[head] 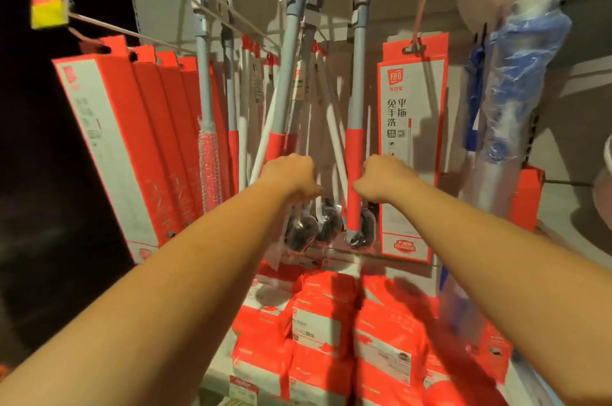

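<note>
Several grey mop poles with red sleeves hang from hooks in the middle of a shop display, ending in dark heads (299,233) wrapped in plastic. My left hand (291,177) is reached forward with its back toward me. Its fingers curl round the lower end of a leaning pole (277,140). My right hand (385,178) is level with it, thumb on the red sleeve of an upright pole (354,154). The fingers of both hands are hidden behind the hands.
Tall red and white boxes (109,147) hang in a row at the left, and one (409,140) hangs just right of my right hand. Red packets (331,326) are stacked on the shelf below. A mop in blue and clear plastic wrap (510,101) hangs at the right.
</note>
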The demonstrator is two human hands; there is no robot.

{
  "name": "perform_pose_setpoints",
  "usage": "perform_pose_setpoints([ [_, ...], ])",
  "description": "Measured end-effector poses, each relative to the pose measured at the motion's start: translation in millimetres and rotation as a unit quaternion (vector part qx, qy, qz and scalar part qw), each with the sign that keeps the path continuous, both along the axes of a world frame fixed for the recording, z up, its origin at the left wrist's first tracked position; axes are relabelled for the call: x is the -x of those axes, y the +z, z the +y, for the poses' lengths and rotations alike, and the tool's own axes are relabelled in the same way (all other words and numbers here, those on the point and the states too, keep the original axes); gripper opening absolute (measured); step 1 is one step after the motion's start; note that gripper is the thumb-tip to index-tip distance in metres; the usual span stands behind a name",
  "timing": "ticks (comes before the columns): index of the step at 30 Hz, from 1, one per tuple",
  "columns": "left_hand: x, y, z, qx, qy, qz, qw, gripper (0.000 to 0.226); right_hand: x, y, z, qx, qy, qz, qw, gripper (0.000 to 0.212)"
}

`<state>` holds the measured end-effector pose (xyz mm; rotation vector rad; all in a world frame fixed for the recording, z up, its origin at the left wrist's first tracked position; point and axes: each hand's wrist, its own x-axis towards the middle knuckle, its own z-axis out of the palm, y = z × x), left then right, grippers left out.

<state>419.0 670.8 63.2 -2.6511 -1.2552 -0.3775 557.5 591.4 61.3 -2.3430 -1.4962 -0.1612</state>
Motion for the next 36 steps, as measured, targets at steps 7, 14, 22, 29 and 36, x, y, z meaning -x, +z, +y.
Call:
perform_pose_setpoints([
  [7, 118.8, -14.7, -22.3, 0.006, 0.078, 0.021, 0.997, 0.024, 107.4, -11.6, -1.9, 0.016, 0.067, 0.002, 0.998, 0.031],
  [14, 252.0, -34.5, -64.9, 0.036, 0.153, 0.026, 0.987, 0.032, 237.4, -39.0, -14.6, 0.036, 0.155, -0.007, 0.987, 0.034],
  [22, 386.8, -51.9, -111.4, 0.065, 0.249, 0.017, 0.966, 0.033, 372.6, -55.4, -22.5, 0.045, 0.254, -0.016, 0.966, 0.035],
  [29, 484.4, -83.3, -128.2, 0.111, 0.349, 0.008, 0.93, 0.024, 472.4, -83.9, -10.7, 0.085, 0.368, -0.018, 0.926, 0.03],
  [36, 561.0, -101.6, -137.9, 0.112, 0.471, -0.001, 0.875, 0.03, 565.8, -106.4, 20.8, 0.091, 0.479, -0.032, 0.872, 0.032],
])
